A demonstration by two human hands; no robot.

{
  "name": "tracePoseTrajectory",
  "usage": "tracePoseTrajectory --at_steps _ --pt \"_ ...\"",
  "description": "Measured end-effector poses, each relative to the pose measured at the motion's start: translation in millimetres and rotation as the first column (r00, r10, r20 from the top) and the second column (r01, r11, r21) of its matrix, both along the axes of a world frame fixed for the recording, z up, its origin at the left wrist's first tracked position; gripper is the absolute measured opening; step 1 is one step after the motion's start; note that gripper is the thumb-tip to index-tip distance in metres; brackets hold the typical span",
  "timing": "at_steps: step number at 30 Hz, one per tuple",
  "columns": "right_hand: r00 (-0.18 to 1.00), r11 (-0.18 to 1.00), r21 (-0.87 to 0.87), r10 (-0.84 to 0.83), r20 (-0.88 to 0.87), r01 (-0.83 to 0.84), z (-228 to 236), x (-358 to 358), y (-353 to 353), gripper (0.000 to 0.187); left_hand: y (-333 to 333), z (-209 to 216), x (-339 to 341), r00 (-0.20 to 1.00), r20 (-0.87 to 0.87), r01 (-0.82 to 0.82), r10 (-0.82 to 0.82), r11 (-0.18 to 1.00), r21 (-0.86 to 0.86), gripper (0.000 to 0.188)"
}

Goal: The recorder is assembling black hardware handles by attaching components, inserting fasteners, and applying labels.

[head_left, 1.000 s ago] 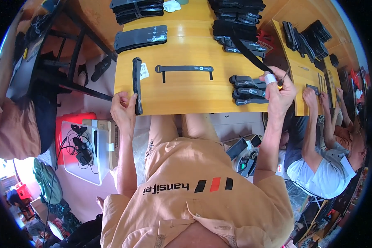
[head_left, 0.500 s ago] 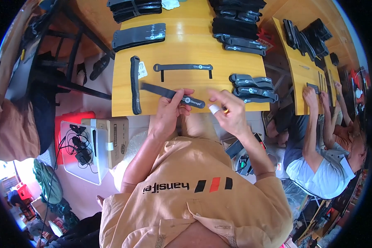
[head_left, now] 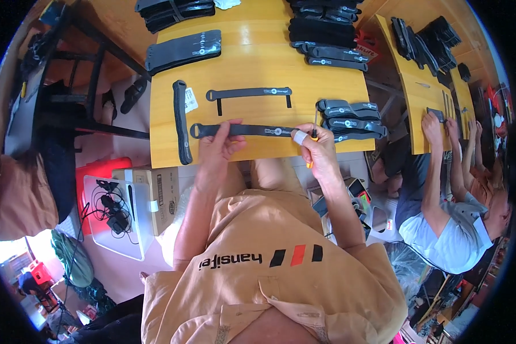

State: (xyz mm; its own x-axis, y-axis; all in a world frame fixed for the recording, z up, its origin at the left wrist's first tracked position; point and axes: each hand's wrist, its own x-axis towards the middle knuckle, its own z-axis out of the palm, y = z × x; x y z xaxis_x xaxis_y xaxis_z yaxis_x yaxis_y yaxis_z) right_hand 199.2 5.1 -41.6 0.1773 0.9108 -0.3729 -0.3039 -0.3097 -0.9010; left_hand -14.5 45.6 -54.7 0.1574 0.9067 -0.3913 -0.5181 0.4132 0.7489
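Observation:
A black hook-and-loop strap (head_left: 258,131) is stretched level just above the table's near edge, its slotted end to the left. My left hand (head_left: 219,150) pinches it near that end. At the other end, my right hand (head_left: 320,150) has its fingertips on the strap, one of them wrapped in white tape. The same hand keeps a slim yellow-handled tool (head_left: 310,165) in its grip; the tool's kind is mostly hidden. Beyond my hands lies another black strap (head_left: 249,93), with two short black strips (head_left: 288,101) below it. A folded strap (head_left: 182,123) stands lengthwise at the left.
Stacked straps (head_left: 350,120) sit right of my hand, with further piles (head_left: 183,51) at the back of the yellow table (head_left: 252,63). A white label (head_left: 190,98) lies by the folded strap. Low on the left is a clear bin (head_left: 117,218) of cables. Co-workers (head_left: 441,212) sit right.
The strap has gone from slanted in my left hand to level between both hands. My left hand shifted left toward the slotted end; my right hand came in and took the other end.

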Motion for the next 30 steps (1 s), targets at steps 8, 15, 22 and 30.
tracePoseTrajectory --at_steps 8,15,22,30 --pt "0.987 0.995 0.011 -0.098 0.127 0.098 -3 7 34 0.006 40 -4 -40 0.980 -0.200 -0.009 0.021 0.998 0.064 0.017" --pt "0.982 0.992 0.005 -0.123 0.141 0.123 -18 11 63 0.006 72 -13 -35 0.901 -0.433 0.025 0.013 0.996 0.082 0.013" --pt "0.971 0.992 -0.012 -0.121 0.207 0.126 -36 15 80 0.005 89 -32 -33 0.797 -0.604 0.082 0.035 0.983 0.165 0.013" --pt "0.897 0.986 0.009 -0.157 0.413 0.168 -46 14 88 0.008 95 -38 -34 0.690 -0.722 0.093 0.050 0.983 0.156 0.013"
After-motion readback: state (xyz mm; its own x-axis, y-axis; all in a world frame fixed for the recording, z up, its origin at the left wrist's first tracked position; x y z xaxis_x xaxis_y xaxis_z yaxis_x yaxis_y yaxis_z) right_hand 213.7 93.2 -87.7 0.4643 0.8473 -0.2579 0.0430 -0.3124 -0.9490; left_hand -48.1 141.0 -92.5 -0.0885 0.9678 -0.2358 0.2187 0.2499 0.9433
